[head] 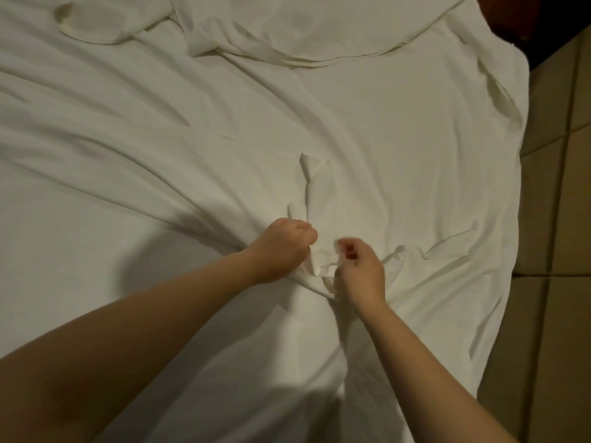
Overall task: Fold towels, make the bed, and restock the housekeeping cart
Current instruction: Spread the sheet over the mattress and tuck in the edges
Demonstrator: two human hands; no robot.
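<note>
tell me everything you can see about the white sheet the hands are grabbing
The white sheet is thin, plain, soft-looking cloth, spread loosely over the bed and heavily wrinkled. Creases fan out from a bunched ridge near its middle. The left hand grips that bunch in a fist. The right hand, slightly blurred, pinches a fold beside it. The sheet's right edge drapes beside the tiled floor. More white bedding lies crumpled at the far end.

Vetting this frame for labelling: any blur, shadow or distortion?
Head view: dim, warm light; the right hand is motion-blurred at its fingers, the left hand sharper; a soft shadow lies on the sheet beside the left forearm; wide-angle distortion bows the bed edge by the floor tiles.
</note>
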